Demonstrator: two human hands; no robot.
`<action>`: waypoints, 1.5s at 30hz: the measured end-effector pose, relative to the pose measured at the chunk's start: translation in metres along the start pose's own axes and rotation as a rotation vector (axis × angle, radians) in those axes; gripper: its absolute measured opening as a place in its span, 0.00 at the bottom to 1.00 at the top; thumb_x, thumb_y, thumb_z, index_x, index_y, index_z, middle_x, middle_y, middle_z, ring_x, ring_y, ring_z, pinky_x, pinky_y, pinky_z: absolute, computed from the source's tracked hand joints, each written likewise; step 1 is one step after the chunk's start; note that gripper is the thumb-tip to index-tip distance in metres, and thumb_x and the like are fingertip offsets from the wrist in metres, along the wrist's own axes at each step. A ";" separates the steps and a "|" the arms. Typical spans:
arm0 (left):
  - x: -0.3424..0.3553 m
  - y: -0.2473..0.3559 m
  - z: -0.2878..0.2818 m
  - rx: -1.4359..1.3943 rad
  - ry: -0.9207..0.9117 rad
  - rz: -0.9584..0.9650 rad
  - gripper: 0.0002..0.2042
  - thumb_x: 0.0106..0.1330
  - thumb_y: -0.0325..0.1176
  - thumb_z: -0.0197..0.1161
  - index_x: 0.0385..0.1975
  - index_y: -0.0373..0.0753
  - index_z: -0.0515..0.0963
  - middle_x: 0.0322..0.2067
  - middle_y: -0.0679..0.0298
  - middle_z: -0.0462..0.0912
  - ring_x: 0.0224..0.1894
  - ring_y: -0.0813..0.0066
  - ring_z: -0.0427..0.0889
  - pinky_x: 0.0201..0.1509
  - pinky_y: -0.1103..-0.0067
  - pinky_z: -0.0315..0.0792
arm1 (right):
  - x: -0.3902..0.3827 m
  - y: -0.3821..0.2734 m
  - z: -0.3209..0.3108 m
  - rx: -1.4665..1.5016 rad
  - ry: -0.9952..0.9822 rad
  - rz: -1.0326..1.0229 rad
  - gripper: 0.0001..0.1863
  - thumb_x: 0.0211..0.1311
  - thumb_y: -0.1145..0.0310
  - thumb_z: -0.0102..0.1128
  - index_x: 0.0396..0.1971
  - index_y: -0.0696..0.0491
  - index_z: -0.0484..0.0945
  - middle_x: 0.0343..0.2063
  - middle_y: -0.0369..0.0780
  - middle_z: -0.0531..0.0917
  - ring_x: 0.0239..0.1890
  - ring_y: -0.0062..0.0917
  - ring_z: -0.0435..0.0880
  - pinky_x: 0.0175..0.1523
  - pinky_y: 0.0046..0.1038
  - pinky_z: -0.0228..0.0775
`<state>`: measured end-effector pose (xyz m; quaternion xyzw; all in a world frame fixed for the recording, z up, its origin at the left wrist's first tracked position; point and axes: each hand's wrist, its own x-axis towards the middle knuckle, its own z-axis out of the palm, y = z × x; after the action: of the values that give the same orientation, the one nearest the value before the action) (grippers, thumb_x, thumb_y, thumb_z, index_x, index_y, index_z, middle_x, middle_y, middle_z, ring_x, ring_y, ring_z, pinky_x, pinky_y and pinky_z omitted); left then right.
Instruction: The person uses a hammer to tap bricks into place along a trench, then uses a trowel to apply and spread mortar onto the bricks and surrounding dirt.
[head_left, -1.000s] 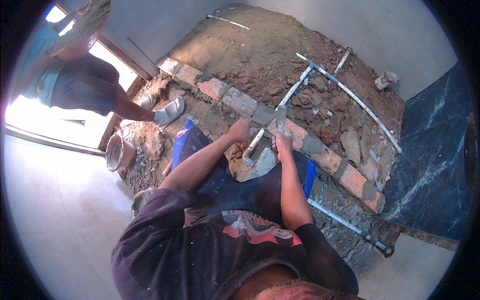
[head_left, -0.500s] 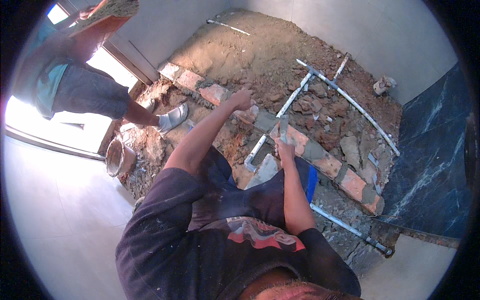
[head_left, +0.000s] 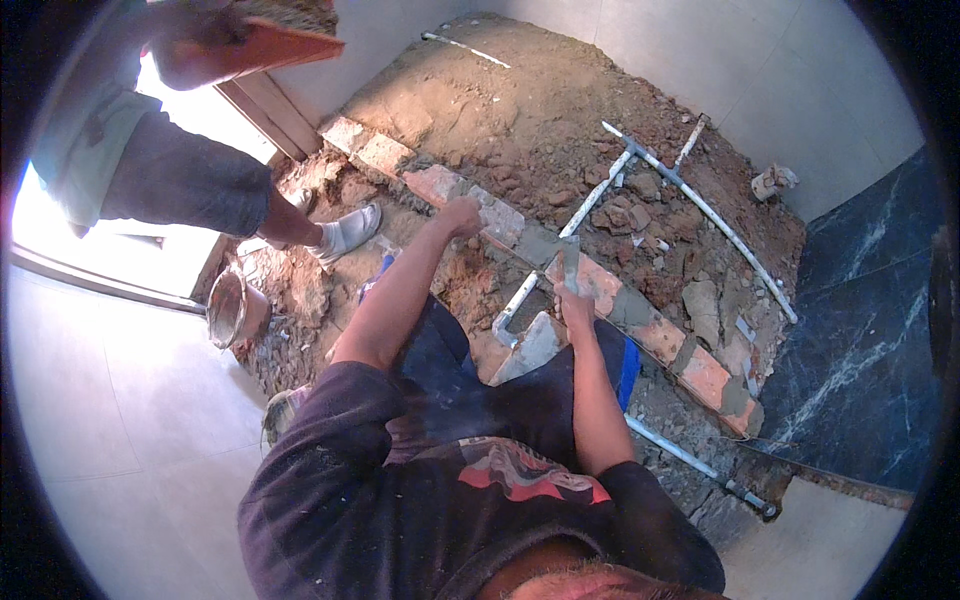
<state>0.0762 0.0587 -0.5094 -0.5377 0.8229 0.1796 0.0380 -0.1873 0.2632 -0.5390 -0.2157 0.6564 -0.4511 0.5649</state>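
Note:
A row of mortared bricks (head_left: 432, 184) runs slantwise across the rubble ahead of me. My left hand (head_left: 462, 217) is closed at the near edge of this row, beside a mortar-smeared brick (head_left: 500, 218); whether anything is in its fingers is hidden. My right hand (head_left: 575, 308) grips a small trowel (head_left: 571, 262), blade pointing away from me, at the mortar joint near the middle of the row. Just left of that hand, a white pipe elbow (head_left: 508, 322) rises beside a pale slab piece (head_left: 534, 345).
White pipes (head_left: 595, 195) with grey joints lie over broken rubble beyond the bricks. At left a co-worker stands holding an orange container (head_left: 250, 58) of soil. A dirty bucket (head_left: 236, 308) sits near the doorway. Dark marble-patterned panels (head_left: 850, 310) border the right side.
My left hand has come down and slightly nearer, toward the bricks' near edge. The trowel has shifted only a little. The co-worker's container has swung to the right.

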 end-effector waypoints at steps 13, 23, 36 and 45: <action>0.017 0.022 0.001 0.052 -0.137 -0.063 0.15 0.52 0.36 0.62 0.36 0.32 0.84 0.41 0.47 0.84 0.45 0.51 0.84 0.50 0.64 0.77 | -0.002 0.001 -0.012 -0.036 0.073 -0.044 0.11 0.54 0.64 0.67 0.30 0.54 0.78 0.19 0.32 0.77 0.19 0.18 0.73 0.24 0.25 0.64; 0.029 0.032 0.022 0.130 -0.180 0.299 0.22 0.59 0.48 0.58 0.34 0.30 0.83 0.39 0.44 0.83 0.41 0.47 0.83 0.47 0.61 0.76 | 0.010 0.010 -0.011 -0.108 0.126 -0.051 0.10 0.57 0.67 0.64 0.34 0.56 0.77 0.21 0.33 0.77 0.20 0.19 0.73 0.25 0.26 0.65; -0.033 0.176 -0.008 -0.698 -0.552 0.212 0.20 0.67 0.49 0.56 0.42 0.37 0.81 0.42 0.55 0.85 0.41 0.63 0.82 0.47 0.67 0.75 | -0.061 -0.075 0.002 -0.468 0.075 -0.100 0.34 0.57 0.52 0.62 0.58 0.59 0.67 0.47 0.58 0.78 0.50 0.53 0.77 0.54 0.45 0.67; -0.200 0.224 0.017 -1.292 -0.499 -0.216 0.20 0.66 0.46 0.58 0.48 0.35 0.79 0.43 0.49 0.82 0.44 0.61 0.82 0.50 0.70 0.74 | -0.177 -0.087 -0.039 -0.715 0.047 0.029 0.26 0.56 0.62 0.61 0.53 0.59 0.72 0.45 0.56 0.80 0.50 0.52 0.79 0.55 0.44 0.71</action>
<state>-0.0436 0.3184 -0.4170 -0.4742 0.4600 0.7460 -0.0838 -0.1961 0.3732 -0.3710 -0.3801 0.7884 -0.1899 0.4448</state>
